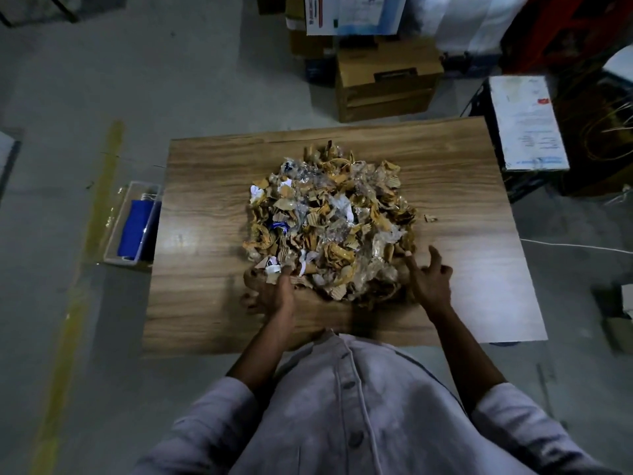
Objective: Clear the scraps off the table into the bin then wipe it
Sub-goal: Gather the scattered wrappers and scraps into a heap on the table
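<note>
**Cardboard, paper and plastic scraps (330, 222) heaped mid-table**

Wood-grain table (479, 186) carries the heap at its centre, with bare board all round. The widest bands are at 9 and 3 o'clock, and a narrower strip lies along the 12 o'clock edge. The near edge at 6 o'clock meets the person's shirt. One stray scrap (430, 219) lies alone just off the heap at 3 o'clock.

Both hands sit at the heap's near rim. The left hand (270, 291) is at 7 o'clock, its fingertips pushed in among the pieces. Whether they pinch one, I cannot tell. The right hand (430, 281) is at 5 o'clock, fingers spread and straight, the forefinger touching the heap's edge.

A clear bin (110, 234) stands on the floor against the table's 9 o'clock edge, with something blue (137, 222) inside. A brown carton (387, 80) stands beyond 12 o'clock. A white-topped box (527, 121) crowds the 2 o'clock corner, and a white cable (575, 247) runs over the floor at 3 o'clock.
</note>
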